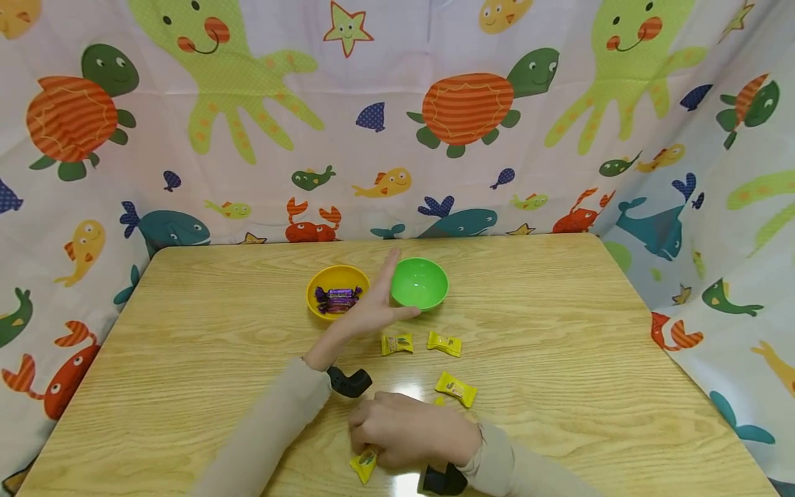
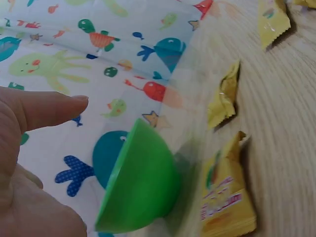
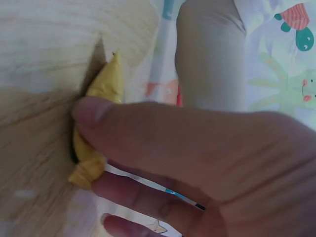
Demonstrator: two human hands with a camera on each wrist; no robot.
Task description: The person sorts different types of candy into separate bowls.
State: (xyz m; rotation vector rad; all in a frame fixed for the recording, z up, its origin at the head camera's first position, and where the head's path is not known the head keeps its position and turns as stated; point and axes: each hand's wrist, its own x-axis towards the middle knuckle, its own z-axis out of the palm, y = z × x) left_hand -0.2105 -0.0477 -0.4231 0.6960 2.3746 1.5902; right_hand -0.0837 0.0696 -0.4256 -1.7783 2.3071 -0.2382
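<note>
My left hand (image 1: 373,307) hovers at the left side of a green bowl (image 1: 435,293), thumb and fingers spread apart. In the left wrist view there is a gap between that hand (image 2: 29,173) and the green bowl (image 2: 143,187). Lower down, my right hand (image 1: 413,428) pinches a yellow-wrapped candy (image 1: 363,466) at the tabletop. Its thumb covers the middle of the candy (image 3: 109,79) in the right wrist view. Beyond the right hand lie further yellow candies (image 1: 456,388), one partly hidden by it. Two more yellow candies (image 1: 397,344) lie in front of the green bowl.
A yellow-orange bowl (image 1: 312,290) holding several purple-wrapped candies (image 1: 338,299) stands left of the green one, behind my left wrist. The wooden table (image 1: 559,310) ends at a curtain (image 1: 385,138) printed with sea animals. Black devices (image 1: 349,382) sit at both wrists.
</note>
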